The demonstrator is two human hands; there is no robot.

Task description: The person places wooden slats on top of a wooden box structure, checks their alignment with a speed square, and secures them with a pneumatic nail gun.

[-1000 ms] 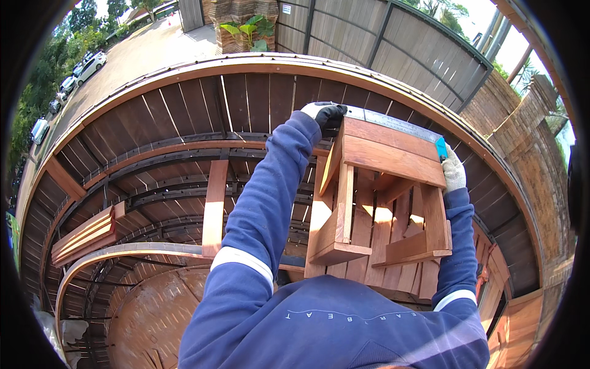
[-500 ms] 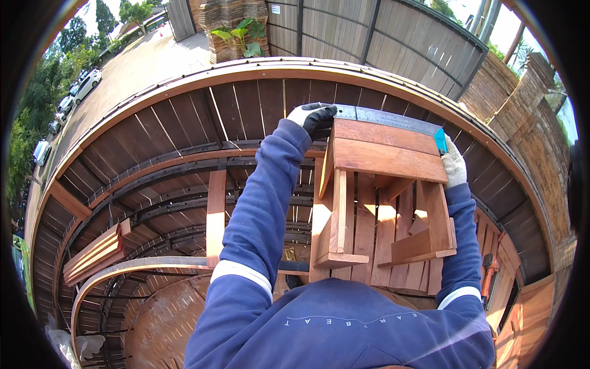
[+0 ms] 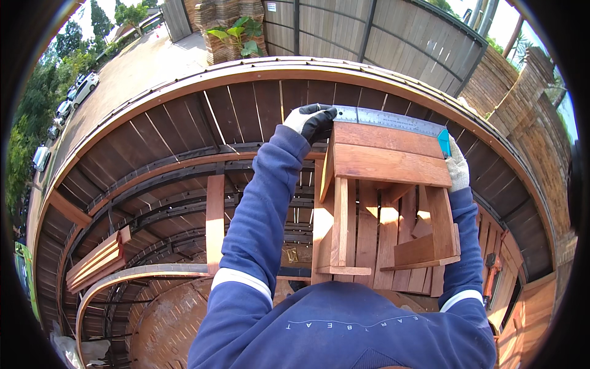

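A try square with a steel ruler blade and a turquoise stock lies along the far edge of a small reddish wooden frame, built of boards and open toward me. My left hand, in a white and black glove, is closed on the blade's left end. At the other end my right hand, gloved in white, grips around the turquoise stock beside the frame's far right corner; its fingers are partly hidden. The frame stands on a slatted wooden surface.
A curved railing with dark slats wraps round the far side. Stacked boards rest at left, and a plank bridges the dark curved bars. An orange tool lies on boards at right. Parked cars stand beyond the railing.
The blade has tipped slightly and now catches more light, its markings showing brighter. Both hands keep their hold, the right shifting slightly. The whole view has moved a little.
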